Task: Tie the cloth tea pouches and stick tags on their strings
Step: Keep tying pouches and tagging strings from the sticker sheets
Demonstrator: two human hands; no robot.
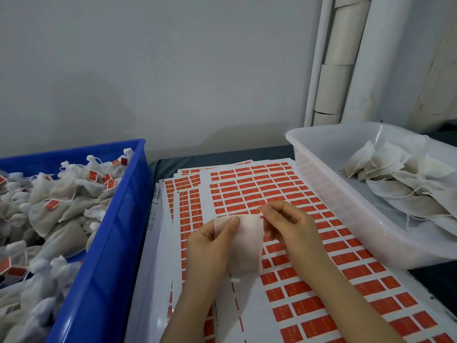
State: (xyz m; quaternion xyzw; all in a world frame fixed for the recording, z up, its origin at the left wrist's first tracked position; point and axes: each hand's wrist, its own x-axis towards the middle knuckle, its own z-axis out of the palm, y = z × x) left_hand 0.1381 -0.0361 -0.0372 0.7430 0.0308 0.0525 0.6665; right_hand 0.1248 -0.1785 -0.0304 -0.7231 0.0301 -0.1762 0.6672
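Pouch (243, 243) lower centre, long axis vertical | left hand (210, 246) grips its left edge, thumb on front | right hand (289, 226) pinches its upper-right corner, so it looks nearer for the tie-pull

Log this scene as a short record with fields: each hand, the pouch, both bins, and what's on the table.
left hand: holds the cloth tea pouch, thumb on its front
right hand: pinches the pouch's upper right corner
pouch state: flat, untied, no tag visible, held over the sticker sheets
blue crate: on the left, heaped with tied pouches bearing red tags
clear tub: on the right, holding flat untied pouches
table: overlapping sheets of red stickers between the bins
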